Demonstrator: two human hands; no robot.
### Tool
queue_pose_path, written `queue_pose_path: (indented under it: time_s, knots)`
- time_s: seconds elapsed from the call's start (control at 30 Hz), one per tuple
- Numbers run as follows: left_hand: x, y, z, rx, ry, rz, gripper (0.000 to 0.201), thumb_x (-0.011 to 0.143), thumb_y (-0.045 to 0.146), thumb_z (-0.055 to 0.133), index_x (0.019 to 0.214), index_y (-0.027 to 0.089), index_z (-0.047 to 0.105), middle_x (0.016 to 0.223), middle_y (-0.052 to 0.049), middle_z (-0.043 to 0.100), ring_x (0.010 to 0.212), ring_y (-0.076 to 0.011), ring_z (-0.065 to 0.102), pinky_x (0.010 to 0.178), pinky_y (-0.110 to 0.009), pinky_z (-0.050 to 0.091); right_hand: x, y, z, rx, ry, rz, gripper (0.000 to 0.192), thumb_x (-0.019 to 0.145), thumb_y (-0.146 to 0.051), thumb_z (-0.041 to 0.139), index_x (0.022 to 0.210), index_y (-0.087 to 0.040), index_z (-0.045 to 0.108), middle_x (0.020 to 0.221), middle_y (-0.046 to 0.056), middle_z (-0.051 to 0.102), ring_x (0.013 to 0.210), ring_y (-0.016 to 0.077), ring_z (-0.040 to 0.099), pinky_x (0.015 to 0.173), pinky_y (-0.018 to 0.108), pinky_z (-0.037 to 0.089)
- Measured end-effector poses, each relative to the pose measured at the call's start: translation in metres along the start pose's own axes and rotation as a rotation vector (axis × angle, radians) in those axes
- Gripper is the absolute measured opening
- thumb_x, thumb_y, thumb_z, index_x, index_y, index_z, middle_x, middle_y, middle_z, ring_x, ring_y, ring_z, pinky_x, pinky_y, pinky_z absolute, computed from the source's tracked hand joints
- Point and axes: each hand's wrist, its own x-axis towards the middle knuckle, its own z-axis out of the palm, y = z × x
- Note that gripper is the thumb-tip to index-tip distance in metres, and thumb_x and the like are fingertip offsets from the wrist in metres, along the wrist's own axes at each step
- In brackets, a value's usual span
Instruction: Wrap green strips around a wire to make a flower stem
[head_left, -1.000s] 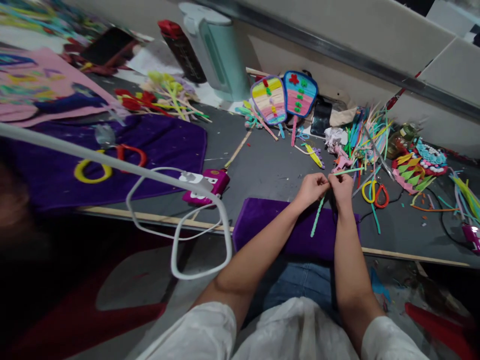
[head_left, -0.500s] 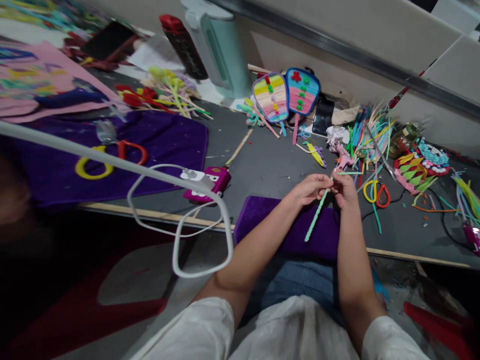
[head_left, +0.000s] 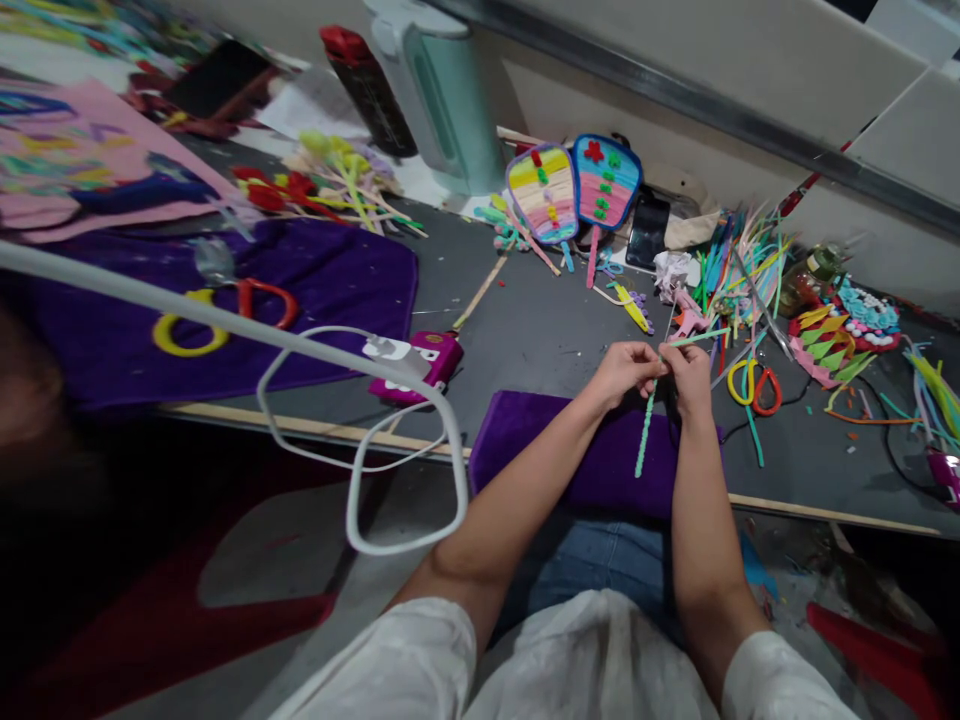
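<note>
A mint-green pipe cleaner (head_left: 645, 436) is pinched between my two hands, its twisted length hanging down over a folded purple cloth (head_left: 525, 440). My left hand (head_left: 628, 372) grips it with thumb and fingers near the top of the twisted part. Close beside it, my right hand (head_left: 687, 372) pinches the upper end, where a loose straight strand sticks out to the right. The fingertips nearly meet, so the exact joint between them is hidden. Yellow and red handled scissors (head_left: 753, 386) lie just right of my right hand.
Loose pipe cleaners (head_left: 739, 275) are heaped behind my hands. Two colourful fan-shaped crafts (head_left: 606, 190) lean at the back near a mint pitcher (head_left: 450, 110). A magenta power strip (head_left: 439, 365) sits left, below a white lamp frame (head_left: 459, 470). Another purple cloth (head_left: 337, 270) holds more scissors (head_left: 191, 325).
The hanging twisted end has swung to the right and now points more nearly straight down. The loose strand at my right hand tilts upward more. Both hands keep their pinch.
</note>
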Motion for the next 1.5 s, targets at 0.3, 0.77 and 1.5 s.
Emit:
queue_pose_path:
  time_s: [0.3,0.77,1.5]
  knots:
    - [-0.003,0.006,-0.003,-0.323,-0.158,-0.161,0.038,0.051,0.027,0.085,0.066,0.013,0.053,0.048,0.006,0.052,0.035,-0.0033,0.043,0.034,-0.014,0.033,-0.002,-0.006,-0.005,0.295,-0.198,0.229,0.024,0.058,-0.033,0.072,0.066,-0.018,0.055,0.051,-0.007,0.047,0.041,0.0042,0.036,0.037,0.019,0.021]
    - [0.0,-0.003,0.005,0.137,0.029,0.004,0.023,0.065,0.018,0.073,0.069,0.013,0.051,0.046,0.005,0.052,0.036,-0.007,0.049,0.034,-0.015,0.037,0.004,0.008,-0.001,-0.159,0.066,-0.064,0.015,0.061,-0.028,0.064,0.059,-0.016,0.054,0.049,-0.008,0.044,0.047,0.0059,0.035,0.047,0.021,0.029]
    - [-0.003,0.006,0.001,-0.132,-0.084,-0.142,0.031,0.06,0.028,0.08,0.067,0.013,0.054,0.047,0.007,0.048,0.035,-0.0029,0.041,0.035,-0.015,0.03,0.001,-0.001,-0.001,0.127,-0.007,0.056,0.019,0.058,-0.029,0.065,0.061,-0.018,0.05,0.053,-0.007,0.043,0.049,0.0061,0.037,0.047,0.02,0.031]
